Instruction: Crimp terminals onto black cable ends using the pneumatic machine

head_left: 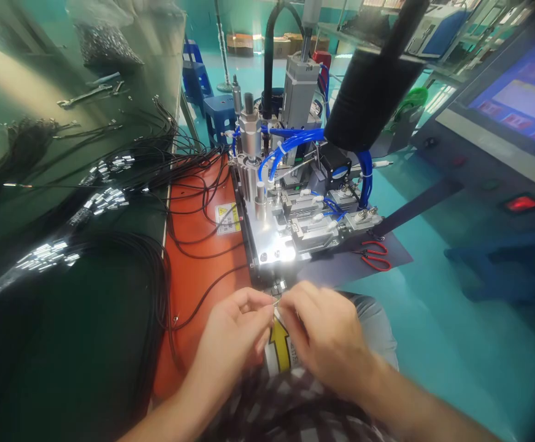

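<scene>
In front of the metal machine [267,236], my two hands meet with their fingertips almost touching. My left hand [235,331] pinches a thin, pale yellowish wire [275,302], of which only a short bit shows between the fingers. From the other side, the thumb and fingers of my right hand [327,331] close on the same small piece. Most of it is hidden by the fingers. Just below the fingertips is a label with a yellow arrow [280,347]. A black cable [210,288] runs over the orange surface [198,245] towards the machine, left of my hands.
Bundles of black cables with shiny metal ends [106,201] lie on the dark green table [88,331] at left, with a wrench [83,97] behind. Red-handled cutters [375,256] rest right of the machine. A lit screen panel [520,92] stands at right, a black hose [369,92] overhead.
</scene>
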A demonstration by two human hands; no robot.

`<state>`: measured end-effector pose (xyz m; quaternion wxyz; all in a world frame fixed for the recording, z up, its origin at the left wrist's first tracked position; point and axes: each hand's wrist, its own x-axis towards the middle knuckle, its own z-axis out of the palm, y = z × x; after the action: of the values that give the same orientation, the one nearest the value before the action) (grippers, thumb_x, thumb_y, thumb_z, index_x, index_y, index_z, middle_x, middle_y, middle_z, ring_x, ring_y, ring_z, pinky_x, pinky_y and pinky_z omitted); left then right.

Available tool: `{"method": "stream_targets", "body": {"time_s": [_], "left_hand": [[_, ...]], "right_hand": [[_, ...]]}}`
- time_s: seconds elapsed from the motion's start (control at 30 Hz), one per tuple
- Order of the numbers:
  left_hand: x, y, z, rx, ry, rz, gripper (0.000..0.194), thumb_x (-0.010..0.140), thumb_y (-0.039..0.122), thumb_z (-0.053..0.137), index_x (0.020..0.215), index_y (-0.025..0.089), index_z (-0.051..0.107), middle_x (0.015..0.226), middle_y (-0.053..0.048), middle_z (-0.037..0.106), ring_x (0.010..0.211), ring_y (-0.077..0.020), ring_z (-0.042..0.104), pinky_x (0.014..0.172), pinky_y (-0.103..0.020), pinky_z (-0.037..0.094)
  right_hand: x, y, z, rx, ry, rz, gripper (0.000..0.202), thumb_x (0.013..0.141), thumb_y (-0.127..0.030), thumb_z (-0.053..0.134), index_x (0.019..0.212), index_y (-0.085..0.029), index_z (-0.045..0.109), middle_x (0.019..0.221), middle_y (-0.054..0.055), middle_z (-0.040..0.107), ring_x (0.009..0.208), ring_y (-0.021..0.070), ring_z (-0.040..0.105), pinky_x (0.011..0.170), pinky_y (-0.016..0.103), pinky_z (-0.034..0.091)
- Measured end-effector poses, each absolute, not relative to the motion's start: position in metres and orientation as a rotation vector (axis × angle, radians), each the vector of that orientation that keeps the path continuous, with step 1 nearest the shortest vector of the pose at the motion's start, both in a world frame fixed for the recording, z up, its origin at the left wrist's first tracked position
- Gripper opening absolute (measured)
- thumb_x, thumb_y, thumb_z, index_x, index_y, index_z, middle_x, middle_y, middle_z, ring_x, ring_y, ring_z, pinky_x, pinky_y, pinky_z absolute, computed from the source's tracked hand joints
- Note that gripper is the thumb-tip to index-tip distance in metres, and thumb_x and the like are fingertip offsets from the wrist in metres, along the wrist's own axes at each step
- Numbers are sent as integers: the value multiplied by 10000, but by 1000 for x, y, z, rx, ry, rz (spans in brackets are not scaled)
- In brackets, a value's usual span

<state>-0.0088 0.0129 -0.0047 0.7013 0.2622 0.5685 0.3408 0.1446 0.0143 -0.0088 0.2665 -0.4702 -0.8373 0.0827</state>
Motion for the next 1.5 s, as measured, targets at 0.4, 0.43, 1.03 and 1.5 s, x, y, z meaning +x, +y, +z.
{"method": "stream_targets", "body": {"time_s": [0.4,0.43,1.03,1.5], "left_hand": [[-13,8,-2,568,1019,892,196,785,323,700,873,176,606,513,63,515,403,-31,328,420,-156,249],[-13,8,-2,590,1006,889,187,794,313,691,889,177,603,552,52,551,404,-26,331,425,-159,248],[-12,12,-7,746,1203,677,202,753,331,679,715,150,597,478,65,523,330,-15,288,402,-193,270],[-10,9,-8,701,1228,781,159,767,288,660,750,159,569,537,56,568,348,-21,343,396,-177,247]], "right_hand": [[138,11,-7,-1417,-1420,1389,174,911,-300,505,773,-195,519,699,-5,551,611,133,507,554,247,390],[138,13,-6,-1387,-1353,1504,186,904,-320,515,768,-193,511,683,-11,542,608,131,505,550,244,389],[169,49,-3,-944,-2119,1186,128,910,-133,494,801,-191,525,785,-2,539,701,132,484,659,250,400],[147,15,-20,-1416,-1381,1427,122,828,-288,639,776,-177,629,660,-4,588,573,123,492,533,248,393]]}}
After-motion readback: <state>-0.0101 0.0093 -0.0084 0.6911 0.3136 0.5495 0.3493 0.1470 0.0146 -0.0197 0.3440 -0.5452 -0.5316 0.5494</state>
